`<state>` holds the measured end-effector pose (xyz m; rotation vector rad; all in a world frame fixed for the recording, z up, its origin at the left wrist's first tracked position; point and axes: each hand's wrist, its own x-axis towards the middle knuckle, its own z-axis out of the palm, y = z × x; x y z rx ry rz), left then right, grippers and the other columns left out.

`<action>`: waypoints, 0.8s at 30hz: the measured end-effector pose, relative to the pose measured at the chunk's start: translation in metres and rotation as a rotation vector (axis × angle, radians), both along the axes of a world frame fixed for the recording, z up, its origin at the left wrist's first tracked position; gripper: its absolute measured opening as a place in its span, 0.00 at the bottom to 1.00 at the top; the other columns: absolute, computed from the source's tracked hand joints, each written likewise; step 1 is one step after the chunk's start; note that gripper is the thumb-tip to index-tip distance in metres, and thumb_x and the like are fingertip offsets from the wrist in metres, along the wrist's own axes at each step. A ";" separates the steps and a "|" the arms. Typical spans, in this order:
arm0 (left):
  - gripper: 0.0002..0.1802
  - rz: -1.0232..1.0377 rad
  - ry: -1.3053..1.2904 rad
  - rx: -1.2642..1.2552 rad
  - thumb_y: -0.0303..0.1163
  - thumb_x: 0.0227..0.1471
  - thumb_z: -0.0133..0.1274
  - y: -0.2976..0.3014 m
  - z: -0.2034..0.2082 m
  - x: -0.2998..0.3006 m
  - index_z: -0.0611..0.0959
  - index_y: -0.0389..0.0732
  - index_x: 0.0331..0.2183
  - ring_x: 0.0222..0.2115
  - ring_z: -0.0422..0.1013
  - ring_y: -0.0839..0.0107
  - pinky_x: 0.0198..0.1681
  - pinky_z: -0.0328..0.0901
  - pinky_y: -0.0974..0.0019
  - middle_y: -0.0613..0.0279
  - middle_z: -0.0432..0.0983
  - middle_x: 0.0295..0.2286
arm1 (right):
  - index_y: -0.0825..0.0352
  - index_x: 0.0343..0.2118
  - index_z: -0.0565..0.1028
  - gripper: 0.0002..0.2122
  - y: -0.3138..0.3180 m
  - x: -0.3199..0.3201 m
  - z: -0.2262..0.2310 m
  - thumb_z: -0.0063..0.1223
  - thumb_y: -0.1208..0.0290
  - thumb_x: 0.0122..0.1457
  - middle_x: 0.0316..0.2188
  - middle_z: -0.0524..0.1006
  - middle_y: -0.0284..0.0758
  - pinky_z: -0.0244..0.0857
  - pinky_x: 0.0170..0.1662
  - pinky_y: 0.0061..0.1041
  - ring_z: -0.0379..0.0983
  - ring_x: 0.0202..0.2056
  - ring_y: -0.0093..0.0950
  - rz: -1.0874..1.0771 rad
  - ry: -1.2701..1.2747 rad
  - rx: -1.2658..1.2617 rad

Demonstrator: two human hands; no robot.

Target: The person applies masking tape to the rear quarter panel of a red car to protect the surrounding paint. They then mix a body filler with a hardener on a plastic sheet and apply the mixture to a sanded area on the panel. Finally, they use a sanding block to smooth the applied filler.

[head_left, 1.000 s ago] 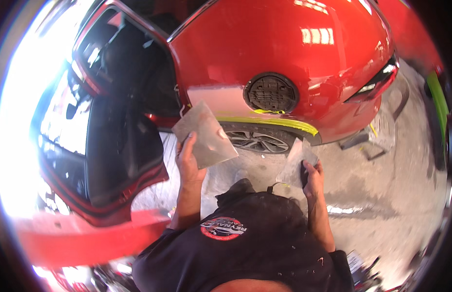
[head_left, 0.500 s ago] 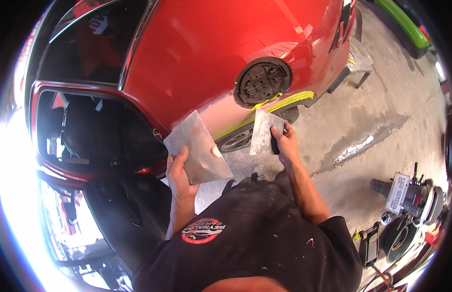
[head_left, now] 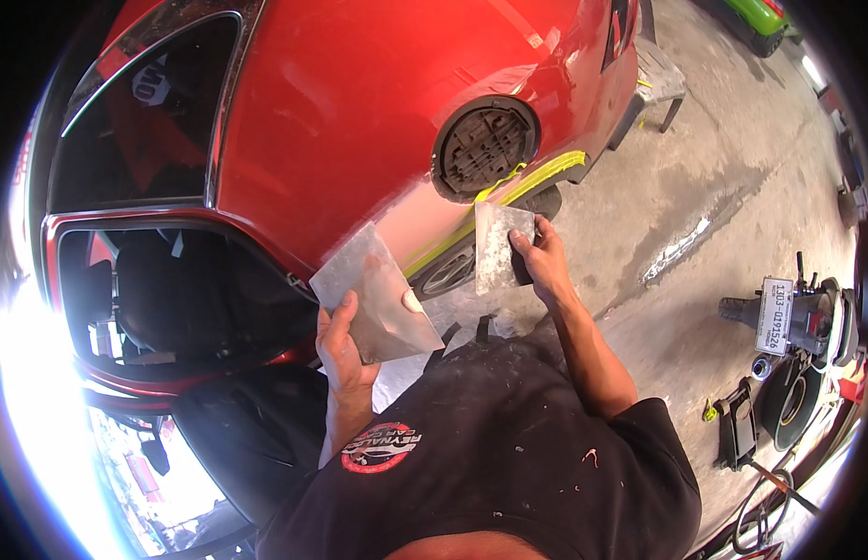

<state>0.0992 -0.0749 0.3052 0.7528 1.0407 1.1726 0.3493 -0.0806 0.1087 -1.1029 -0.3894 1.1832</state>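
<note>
My left hand (head_left: 342,347) grips a flat, greyish sheet-metal mixing plate (head_left: 364,280) by its lower left edge, thumb on top. A small pale dab of paste (head_left: 411,301) sits near the plate's right edge. In my right hand (head_left: 546,261) is a wide putty spreader (head_left: 499,241), its metal blade streaked with whitish residue and its dark grip edge under my fingers. Plate and spreader are apart, held in front of a red car (head_left: 331,121). A pale pinkish patch (head_left: 410,219) shows on the car's side beside the plate.
Yellow masking tape (head_left: 550,177) edges the panel below a round dark recess (head_left: 487,149). The car's open door (head_left: 256,420) stands at my left. A low grey bench (head_left: 660,79) is beyond the car. A motorcycle (head_left: 807,322) stands at right on the concrete floor (head_left: 630,215).
The view has shifted, so the car sits further left and the motorcycle shows more. My right hand has tilted the spreader slightly; both hands keep their holds.
</note>
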 end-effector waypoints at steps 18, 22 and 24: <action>0.25 -0.036 -0.032 -0.016 0.28 0.58 0.52 0.001 -0.014 -0.029 0.69 0.36 0.56 0.50 0.71 0.61 0.54 0.66 0.57 0.54 0.73 0.51 | 0.79 0.55 0.65 0.21 0.003 -0.032 -0.011 0.54 0.79 0.61 0.48 0.76 0.43 0.68 0.50 0.26 0.75 0.46 0.28 -0.020 0.126 -0.015; 0.25 -0.024 -0.036 -0.029 0.28 0.58 0.51 0.000 -0.013 -0.034 0.69 0.36 0.56 0.50 0.72 0.61 0.54 0.66 0.57 0.54 0.73 0.50 | 0.79 0.54 0.66 0.20 0.007 -0.037 -0.010 0.55 0.79 0.61 0.47 0.77 0.43 0.69 0.49 0.26 0.76 0.45 0.28 -0.030 0.135 0.007; 0.25 -0.017 -0.038 -0.039 0.28 0.58 0.51 0.000 -0.013 -0.038 0.69 0.36 0.56 0.50 0.72 0.61 0.54 0.66 0.57 0.54 0.73 0.50 | 0.78 0.54 0.66 0.19 0.008 -0.039 -0.009 0.55 0.79 0.61 0.46 0.77 0.42 0.70 0.48 0.26 0.76 0.44 0.28 -0.028 0.161 0.007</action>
